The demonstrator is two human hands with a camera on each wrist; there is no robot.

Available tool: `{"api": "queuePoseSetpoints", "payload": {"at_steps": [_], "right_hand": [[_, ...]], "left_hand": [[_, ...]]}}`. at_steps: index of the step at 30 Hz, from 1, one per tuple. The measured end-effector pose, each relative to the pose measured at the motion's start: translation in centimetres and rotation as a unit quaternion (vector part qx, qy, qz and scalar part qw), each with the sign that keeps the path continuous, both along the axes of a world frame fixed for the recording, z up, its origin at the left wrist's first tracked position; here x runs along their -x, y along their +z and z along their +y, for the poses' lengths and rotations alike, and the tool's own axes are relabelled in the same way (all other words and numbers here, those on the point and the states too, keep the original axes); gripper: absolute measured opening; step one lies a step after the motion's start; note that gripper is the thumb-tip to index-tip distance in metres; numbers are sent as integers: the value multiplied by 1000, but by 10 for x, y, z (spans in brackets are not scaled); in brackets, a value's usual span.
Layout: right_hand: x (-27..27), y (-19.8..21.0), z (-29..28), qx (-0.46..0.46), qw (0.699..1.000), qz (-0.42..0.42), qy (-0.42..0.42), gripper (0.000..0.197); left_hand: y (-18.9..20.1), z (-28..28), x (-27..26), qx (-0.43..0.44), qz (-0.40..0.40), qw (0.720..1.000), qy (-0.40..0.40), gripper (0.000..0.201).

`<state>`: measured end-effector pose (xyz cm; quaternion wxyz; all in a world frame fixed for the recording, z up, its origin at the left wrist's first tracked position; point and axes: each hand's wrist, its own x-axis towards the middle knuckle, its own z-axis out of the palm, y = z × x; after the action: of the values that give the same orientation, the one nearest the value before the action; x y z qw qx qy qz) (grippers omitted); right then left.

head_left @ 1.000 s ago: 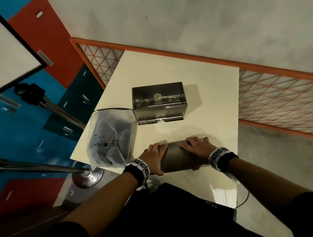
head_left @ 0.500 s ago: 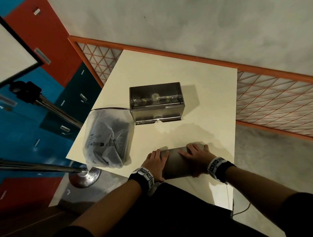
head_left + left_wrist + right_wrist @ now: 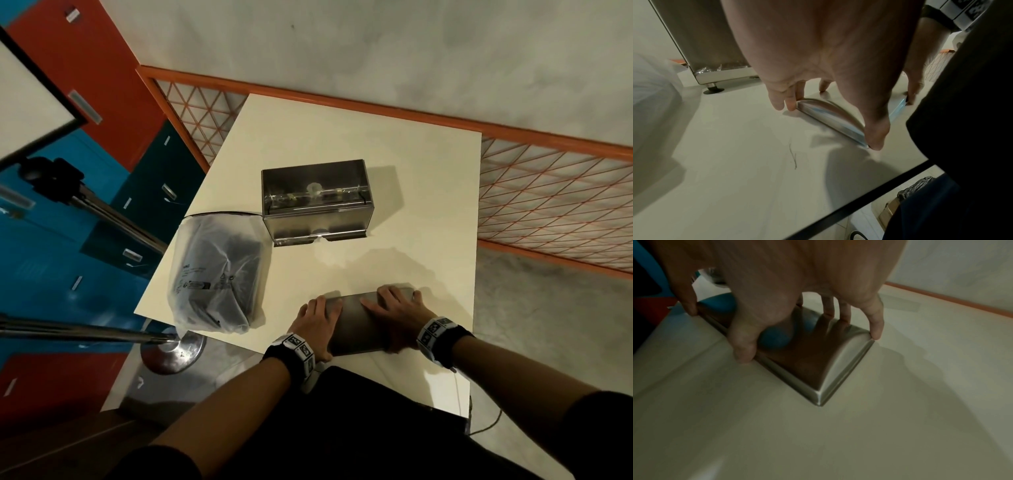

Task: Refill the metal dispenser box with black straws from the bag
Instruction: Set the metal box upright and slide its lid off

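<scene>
Lying on the worktop (image 3: 394, 144), a curved brushed-metal lid (image 3: 359, 322) is grasped at both ends by the left hand (image 3: 317, 317) and right hand (image 3: 397, 313).

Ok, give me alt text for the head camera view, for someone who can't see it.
Both hands, left hand and right hand, hold a curved metal lid flat on the near edge of a cream table. Behind it stands the open metal dispenser box, with a bag of black straws to its left.

- The curved metal lid (image 3: 364, 322), gripped at its ends by the left hand (image 3: 317, 323) and right hand (image 3: 394, 317), now sits slightly nearer the table's (image 3: 428, 212) near edge, lower in the frame.
- Both wrists draw back with it.
</scene>
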<state>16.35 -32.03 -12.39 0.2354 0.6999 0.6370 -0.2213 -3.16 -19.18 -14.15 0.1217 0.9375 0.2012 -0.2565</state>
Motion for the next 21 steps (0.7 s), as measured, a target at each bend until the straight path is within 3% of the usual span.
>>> {"api": "queuePoseSetpoints", "payload": {"at_steps": [21], "right_hand": [[3,1,-13,-15,1000,-15,-1,120]], "left_hand": [[-2,-5,0,-2,0,1000,10,127]]}}
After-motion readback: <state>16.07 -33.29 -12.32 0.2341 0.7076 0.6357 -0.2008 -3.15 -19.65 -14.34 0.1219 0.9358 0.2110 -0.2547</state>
